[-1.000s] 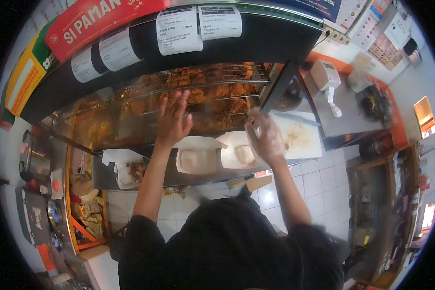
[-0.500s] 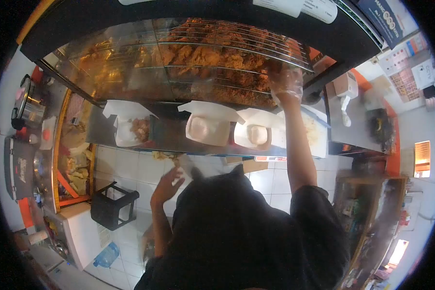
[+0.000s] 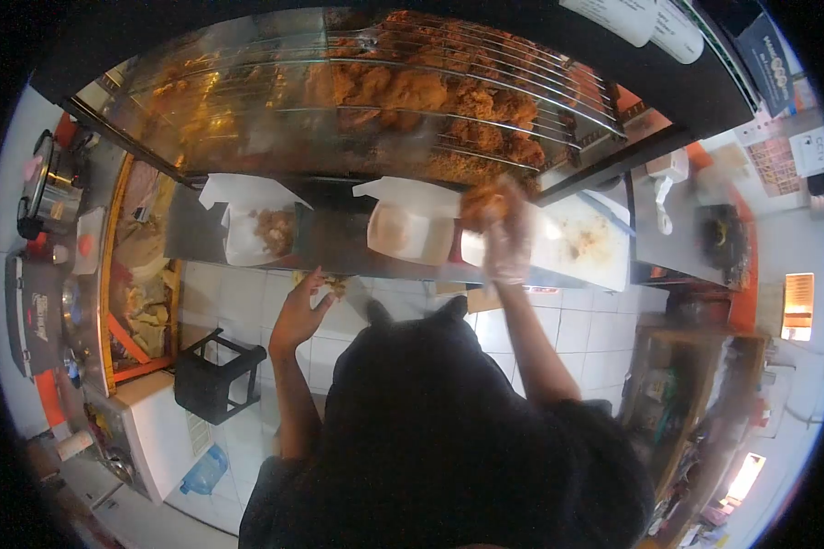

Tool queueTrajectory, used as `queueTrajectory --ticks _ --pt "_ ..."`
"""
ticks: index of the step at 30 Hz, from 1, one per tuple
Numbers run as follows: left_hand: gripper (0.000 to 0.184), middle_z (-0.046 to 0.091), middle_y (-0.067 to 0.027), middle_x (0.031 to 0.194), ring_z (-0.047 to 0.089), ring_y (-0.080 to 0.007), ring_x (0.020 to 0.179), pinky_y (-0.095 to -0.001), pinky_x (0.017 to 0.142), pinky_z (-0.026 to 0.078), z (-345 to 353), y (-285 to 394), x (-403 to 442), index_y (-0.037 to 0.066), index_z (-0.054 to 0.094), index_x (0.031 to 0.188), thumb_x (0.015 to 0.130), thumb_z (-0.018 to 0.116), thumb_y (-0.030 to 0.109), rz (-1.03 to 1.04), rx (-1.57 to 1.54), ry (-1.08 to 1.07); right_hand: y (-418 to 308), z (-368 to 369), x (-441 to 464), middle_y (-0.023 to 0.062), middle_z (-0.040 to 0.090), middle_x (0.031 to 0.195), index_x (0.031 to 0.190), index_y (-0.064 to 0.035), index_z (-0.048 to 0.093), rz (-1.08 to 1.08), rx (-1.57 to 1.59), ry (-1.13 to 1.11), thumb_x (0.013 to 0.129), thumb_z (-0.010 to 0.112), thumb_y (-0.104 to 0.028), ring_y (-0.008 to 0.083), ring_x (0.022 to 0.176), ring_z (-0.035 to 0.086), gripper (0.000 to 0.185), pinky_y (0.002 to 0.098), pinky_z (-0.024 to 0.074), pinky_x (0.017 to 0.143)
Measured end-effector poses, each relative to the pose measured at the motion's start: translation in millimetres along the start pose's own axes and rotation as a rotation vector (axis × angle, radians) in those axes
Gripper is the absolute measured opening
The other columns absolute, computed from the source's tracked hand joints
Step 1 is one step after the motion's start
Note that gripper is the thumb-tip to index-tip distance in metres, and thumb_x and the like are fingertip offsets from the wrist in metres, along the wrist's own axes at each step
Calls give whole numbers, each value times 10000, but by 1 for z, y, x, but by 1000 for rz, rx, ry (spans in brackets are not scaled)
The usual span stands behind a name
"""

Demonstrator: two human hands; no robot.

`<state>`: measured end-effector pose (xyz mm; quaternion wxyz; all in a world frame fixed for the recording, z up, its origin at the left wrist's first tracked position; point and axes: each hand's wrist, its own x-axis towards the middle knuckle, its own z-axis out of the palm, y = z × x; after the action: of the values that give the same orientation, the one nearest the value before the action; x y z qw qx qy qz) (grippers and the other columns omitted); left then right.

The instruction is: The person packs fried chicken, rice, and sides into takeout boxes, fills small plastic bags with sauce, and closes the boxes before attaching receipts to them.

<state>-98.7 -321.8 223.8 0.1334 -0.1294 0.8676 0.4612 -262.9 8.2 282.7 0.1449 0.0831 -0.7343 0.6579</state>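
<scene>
My right hand point(image 3: 508, 240), in a clear plastic glove, grips a piece of fried chicken point(image 3: 485, 205) above the right paper box point(image 3: 472, 249), which it partly hides. My left hand point(image 3: 302, 311) is empty, fingers apart, just below the counter's front edge. Left of my right hand stands an open paper box point(image 3: 414, 235) with a pale mound in it. Another open box point(image 3: 245, 240), farther left, holds brown pieces. Behind the boxes is the glass display case point(image 3: 275, 137), with more fried chicken point(image 3: 412, 91) on and below its wire racks.
A white cutting board point(image 3: 590, 247) with crumbs lies right of the boxes. A small white printer point(image 3: 668, 166) stands on the right-hand counter. At the left are a metal pot point(image 3: 61, 197), an orange-framed bin point(image 3: 146, 302) and a black stool point(image 3: 218, 375) on the floor.
My right hand has come out of the display case toward the boxes with a piece of chicken. My left hand dropped from the case front to below the counter edge. The view has shifted.
</scene>
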Motion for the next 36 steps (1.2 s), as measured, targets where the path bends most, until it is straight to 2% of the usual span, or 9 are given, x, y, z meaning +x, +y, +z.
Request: queueTrajectory --ticks 4,7,10,13,18,25,30,34,36 --pt "692 634 -234 1322 624 -357 1209 -426 1030 483 -2 -3 6 46 410 1526 958 700 314 -33 16 -73 81 39 -42 227 596 1287 1464 -23 407 517 -99 -180 991 653 -372 299 1174 620 637 399 494 1019" --pt "705 623 -241 1344 619 -359 1222 -424 1030 484 5 -7 5 41 402 1532 958 702 319 -10 38 -158 75 51 -26 209 641 1230 1431 -63 451 677 -175 -225 990 662 -320 293 1104 653 552 393 539 932" --pt "711 620 -240 1355 613 -361 1236 -421 1039 481 8 -8 2 44 396 1538 956 702 316 -9 22 -191 68 49 -14 233 649 1227 1335 -41 546 108 -975 -633 966 638 -312 380 1124 652 466 448 524 959" --pt "693 636 -220 1341 624 -346 1224 -425 1047 485 12 -12 -6 45 425 1524 952 706 316 -59 -3 -152 35 43 9 239 656 1202 1204 -28 633 287 -883 -577 945 625 -285 429 1129 631 364 481 503 981" --pt "696 645 -214 1329 634 -335 1210 -425 1032 497 19 -28 -11 47 438 1516 941 721 317 -111 -34 -156 -63 13 90 151 699 1074 1101 -111 694 -334 -766 216 961 694 -255 299 1023 678 201 420 528 919" --pt "699 646 -217 1325 638 -345 1209 -428 1023 500 12 -21 1 53 432 1521 943 720 322 -49 -27 -144 -57 2 184 182 671 1270 1313 -102 633 94 -1413 -398 981 587 -458 340 1138 645 488 412 512 987" --pt "712 646 -216 1326 637 -349 1211 -427 1022 501 5 -12 5 59 419 1534 945 718 327 -70 -19 -98 -12 2 179 145 654 1275 1301 -134 640 -88 -1392 -160 911 680 -379 300 1131 639 462 406 513 1000" --pt "718 649 -206 1322 642 -349 1200 -423 1016 504 10 -17 -2 60 417 1537 944 719 328 -124 9 -132 -25 -1 149 87 557 1363 1381 -128 508 -167 425 106 855 763 66 244 1255 568 616 429 559 1045" --pt "717 648 -204 1324 641 -350 1200 -421 1017 504 13 -24 -1 62 416 1538 945 718 328 -127 13 -148 -23 -31 135 89 543 1395 1399 -106 502 103 398 61 865 721 111 234 1247 581 617 363 573 1031"
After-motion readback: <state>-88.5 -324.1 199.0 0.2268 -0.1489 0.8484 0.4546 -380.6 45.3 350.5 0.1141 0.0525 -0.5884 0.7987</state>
